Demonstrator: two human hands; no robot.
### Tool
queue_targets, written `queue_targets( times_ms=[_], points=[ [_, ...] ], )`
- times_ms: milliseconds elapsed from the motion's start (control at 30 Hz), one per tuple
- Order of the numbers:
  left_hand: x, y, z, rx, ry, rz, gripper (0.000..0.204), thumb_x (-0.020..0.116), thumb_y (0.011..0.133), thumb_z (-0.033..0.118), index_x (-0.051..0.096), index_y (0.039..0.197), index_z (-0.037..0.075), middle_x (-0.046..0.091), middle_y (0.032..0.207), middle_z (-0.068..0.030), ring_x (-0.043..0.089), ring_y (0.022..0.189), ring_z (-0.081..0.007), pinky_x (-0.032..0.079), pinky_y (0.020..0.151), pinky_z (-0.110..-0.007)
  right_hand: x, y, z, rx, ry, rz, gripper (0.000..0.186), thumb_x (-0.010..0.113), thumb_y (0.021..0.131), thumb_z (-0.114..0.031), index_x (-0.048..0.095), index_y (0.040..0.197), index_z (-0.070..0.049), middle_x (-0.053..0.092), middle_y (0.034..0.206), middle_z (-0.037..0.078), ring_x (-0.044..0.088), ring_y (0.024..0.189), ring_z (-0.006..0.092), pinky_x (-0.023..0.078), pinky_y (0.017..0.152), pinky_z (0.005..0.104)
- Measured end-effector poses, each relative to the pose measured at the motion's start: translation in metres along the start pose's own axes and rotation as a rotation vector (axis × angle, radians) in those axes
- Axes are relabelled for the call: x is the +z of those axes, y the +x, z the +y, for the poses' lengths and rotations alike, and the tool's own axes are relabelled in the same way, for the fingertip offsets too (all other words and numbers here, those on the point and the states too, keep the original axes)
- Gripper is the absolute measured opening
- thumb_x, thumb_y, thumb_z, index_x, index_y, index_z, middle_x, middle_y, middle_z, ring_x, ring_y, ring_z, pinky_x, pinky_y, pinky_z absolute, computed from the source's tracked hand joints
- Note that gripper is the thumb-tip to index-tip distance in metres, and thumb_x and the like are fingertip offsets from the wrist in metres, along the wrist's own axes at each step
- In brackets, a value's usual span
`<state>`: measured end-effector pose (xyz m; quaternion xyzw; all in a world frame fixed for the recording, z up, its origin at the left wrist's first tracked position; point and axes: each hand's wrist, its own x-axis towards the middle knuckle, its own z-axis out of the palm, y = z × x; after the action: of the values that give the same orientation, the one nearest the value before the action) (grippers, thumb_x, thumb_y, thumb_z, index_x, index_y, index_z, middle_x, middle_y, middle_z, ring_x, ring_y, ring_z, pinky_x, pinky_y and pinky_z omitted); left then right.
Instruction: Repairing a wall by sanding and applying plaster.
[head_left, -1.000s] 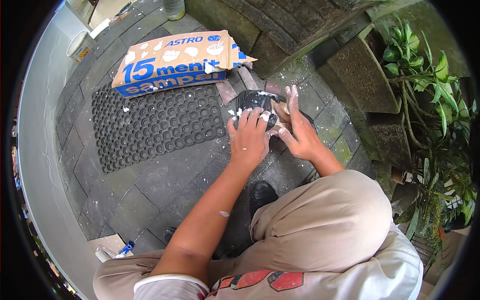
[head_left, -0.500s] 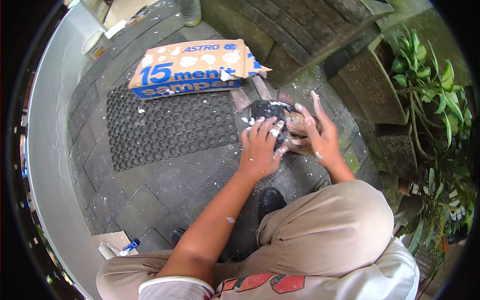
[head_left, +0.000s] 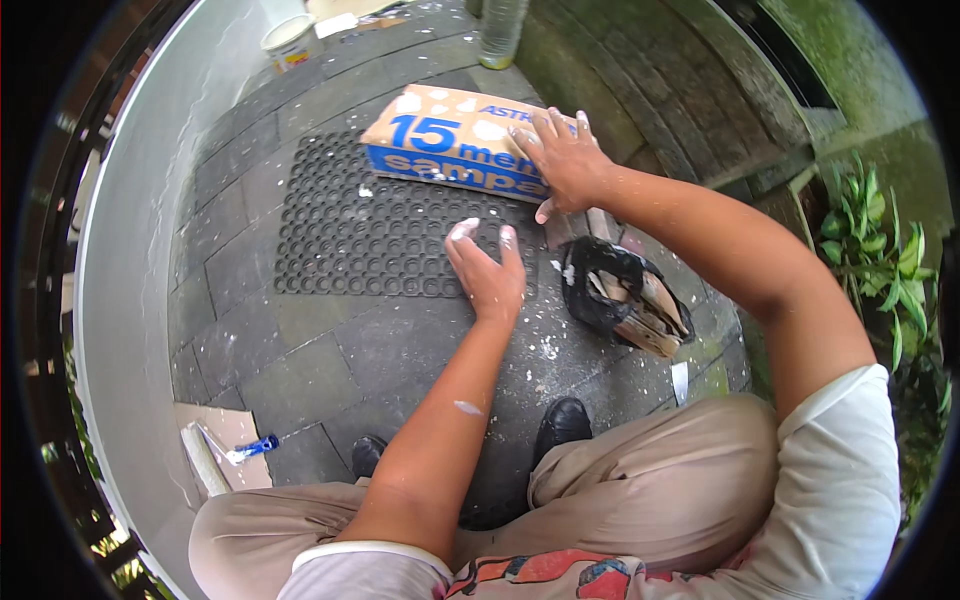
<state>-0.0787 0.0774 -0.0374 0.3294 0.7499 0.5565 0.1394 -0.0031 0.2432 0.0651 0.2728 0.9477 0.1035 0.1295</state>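
Observation:
My right hand [head_left: 565, 165] is open, fingers spread over the right part of a long tan-and-blue cardboard box [head_left: 440, 155], apparently touching it. My left hand [head_left: 485, 270] is open and slightly curled above a black rubber mat [head_left: 330, 245], below the box, its fingertips white with residue. The box lies across the mat's back part. Right of the mat, a crumpled black plastic bag [head_left: 590, 285] holds pieces of cardboard or board [head_left: 645, 325] on the speckled grey paving [head_left: 350, 360].
A white wall [head_left: 120, 300] curves along the left, with a paint roller [head_left: 205, 460] on a board beside it. A white bucket [head_left: 290, 45] and clear plastic container [head_left: 498, 35] stand behind. Stone steps [head_left: 690, 90] and plants [head_left: 870, 240] border the right; my legs are below.
Both hands have left the black bag. My right hand moved up to the box; my left moved left, over the mat. The view has shifted, and my right forearm now reaches across.

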Motion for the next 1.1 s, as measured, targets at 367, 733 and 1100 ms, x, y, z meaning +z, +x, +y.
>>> queue_targets(
  times_ms=[367,733,1100],
  points=[
    [-0.046,0.057,-0.067,-0.634,-0.431,-0.08,0.064,0.067,0.091,0.044,0.045,0.125,-0.005,0.053,0.124,-0.0198,0.058,0.103,-0.0238,0.047,0.089,-0.036,0.028,0.028,-0.044,0.094,0.339,-0.047,0.092,0.079,0.075,-0.027,0.029,0.15,-0.01,0.042,0.14,0.025,0.04,0.13,0.0467,0.037,0.106,0.0577],
    [-0.03,0.068,-0.052,-0.91,-0.547,-0.216,0.113,0.081,0.079,0.044,0.007,0.146,-0.009,0.04,0.137,-0.03,0.054,0.118,-0.0385,0.051,0.092,-0.047,0.045,0.047,0.016,0.295,0.905,-0.07,0.071,0.061,0.088,-0.055,0.052,0.134,-0.002,0.054,0.134,0.027,0.054,0.122,0.0412,0.041,0.104,0.0468],
    [-0.008,0.077,-0.064,-0.899,-0.971,-0.345,0.073,0.076,0.086,0.029,0.037,0.141,0.002,0.053,0.135,-0.0141,0.048,0.128,-0.0298,0.039,0.106,-0.05,0.087,0.055,-0.001,0.122,0.695,-0.232,0.119,0.085,0.059,-0.059,0.032,0.145,0.003,0.048,0.135,0.03,0.046,0.127,0.0439,0.036,0.11,0.0476]
  ],
)
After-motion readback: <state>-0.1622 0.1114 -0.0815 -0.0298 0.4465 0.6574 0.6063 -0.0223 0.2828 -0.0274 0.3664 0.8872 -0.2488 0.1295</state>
